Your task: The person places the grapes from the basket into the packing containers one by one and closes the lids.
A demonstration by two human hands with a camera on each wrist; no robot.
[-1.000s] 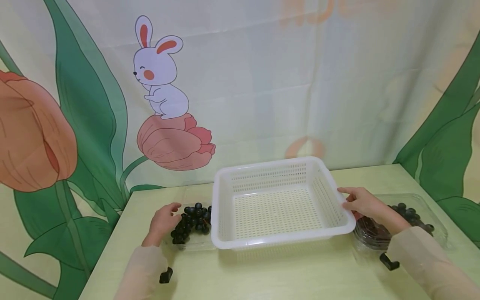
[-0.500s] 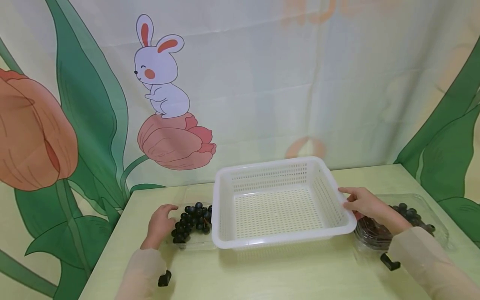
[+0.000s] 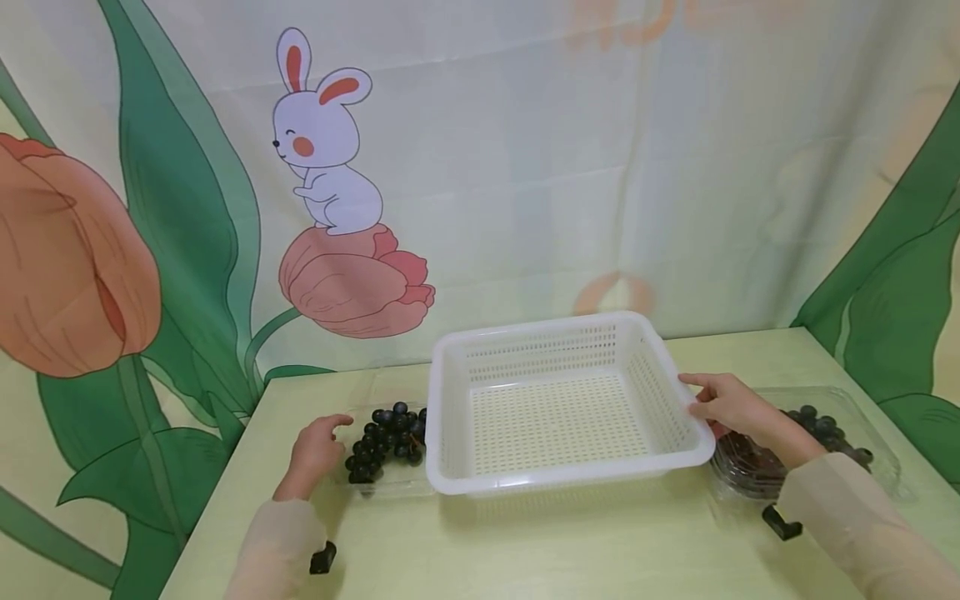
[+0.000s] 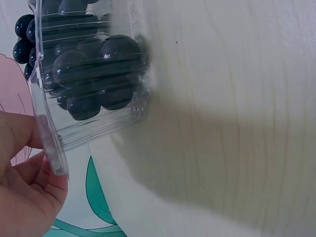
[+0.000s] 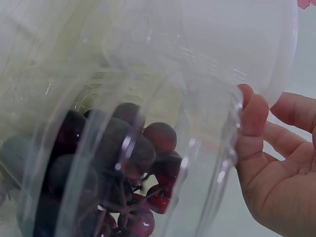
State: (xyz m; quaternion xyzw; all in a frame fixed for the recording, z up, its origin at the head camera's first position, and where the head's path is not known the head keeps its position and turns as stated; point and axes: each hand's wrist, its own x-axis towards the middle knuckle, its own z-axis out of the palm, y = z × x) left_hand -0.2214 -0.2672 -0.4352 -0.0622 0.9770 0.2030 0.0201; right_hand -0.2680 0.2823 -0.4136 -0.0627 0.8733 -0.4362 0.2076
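Note:
My left hand (image 3: 317,454) is at the left end of a clear plastic container (image 4: 98,132) of dark grapes (image 3: 386,437). In the left wrist view its thumb and curled fingers pinch the container's rim. My right hand (image 3: 738,408) holds the right rim of a white plastic basket (image 3: 558,482); the right wrist view shows the rim between thumb and fingers. The basket has a slotted bottom and holds nothing. It covers the right end of the left container. Under my right forearm stands another clear container (image 3: 873,417) with dark and reddish grapes (image 5: 160,138), partly hidden by the arm.
The pale wood-grain table (image 3: 570,550) reaches back to a printed cloth backdrop (image 3: 525,200) with a rabbit and tulips. The basket stands between the two grape containers, near the backdrop. A small black piece (image 3: 322,558) sits at the left cuff, another (image 3: 782,522) at the right.
My left hand has shifted slightly left and its fingers have drawn back from over the grapes to the container's edge. The right hand and the basket stay in place.

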